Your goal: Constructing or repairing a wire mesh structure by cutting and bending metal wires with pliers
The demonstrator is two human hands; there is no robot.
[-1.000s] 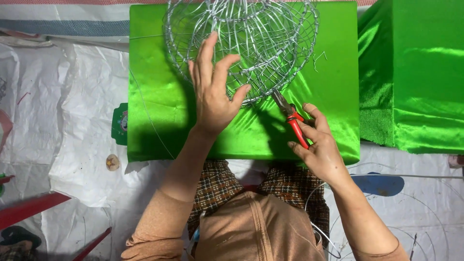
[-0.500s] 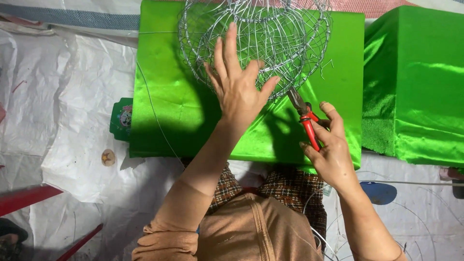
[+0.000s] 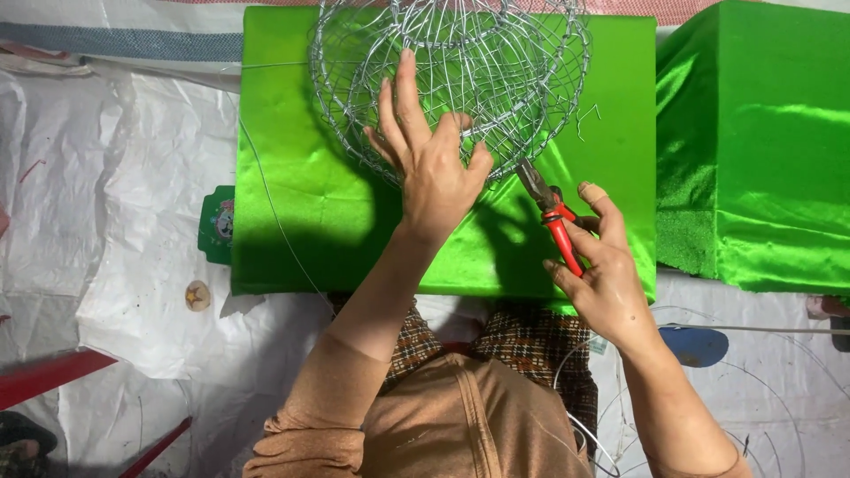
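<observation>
small green package beside green block's left edge.

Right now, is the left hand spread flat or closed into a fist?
Spread. The left hand lies palm down on the wire frame, with its fingers stretched out and apart.

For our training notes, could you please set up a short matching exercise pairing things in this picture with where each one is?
Things:
1. left hand
2. pliers
3. wire frame
4. small round token

Places:
A. on the white sheet, left of the green block
B. gripped in the right hand
C. fingers spread on the wire frame
D. on top of the green block

Pairs: 1-C, 2-B, 3-D, 4-A
</observation>
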